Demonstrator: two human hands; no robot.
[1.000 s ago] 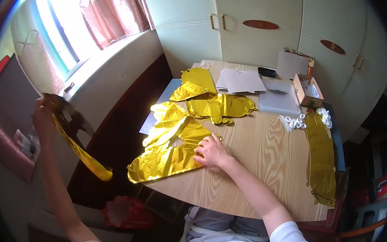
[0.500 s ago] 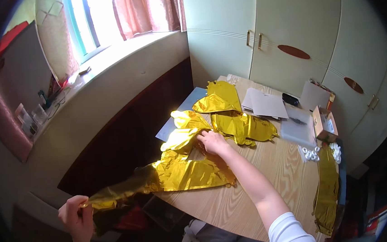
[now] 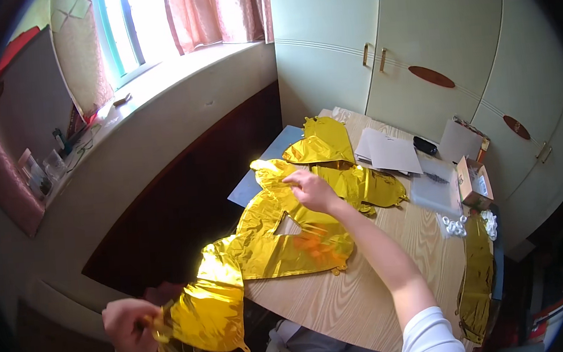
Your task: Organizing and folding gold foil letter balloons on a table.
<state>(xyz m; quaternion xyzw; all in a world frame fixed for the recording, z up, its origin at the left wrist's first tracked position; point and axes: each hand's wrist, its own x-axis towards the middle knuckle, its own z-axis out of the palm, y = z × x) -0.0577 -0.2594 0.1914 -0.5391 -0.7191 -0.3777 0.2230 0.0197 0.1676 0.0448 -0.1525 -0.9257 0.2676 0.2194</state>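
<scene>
A large, flat gold foil balloon (image 3: 280, 249) lies uninflated over the near left part of the wooden table. It is crinkled and has an opening in its middle. Its lower left part hangs past the table's edge, where my left hand (image 3: 131, 327) is closed on the end of the foil. Over the balloon's upper part, my right hand (image 3: 310, 190) is closed, its fingertips pinched at the foil. An orange reflection shows on the foil below that hand. More gold foil balloons (image 3: 326, 136) lie flat just behind, toward the cabinet.
At the table's right edge lies a folded gold foil strip (image 3: 476, 280) beside small white rings (image 3: 455, 227). Farther back are an open box (image 3: 475, 184), grey cards (image 3: 389, 151), a clear plastic sheet (image 3: 433, 187) and a black case (image 3: 424, 144). A cabinet (image 3: 435, 25) stands behind the table.
The foil near my left hand has swung round and spread into a broad gold sheet. My right hand has moved slightly up and away, and the foil beneath it lies flatter.
</scene>
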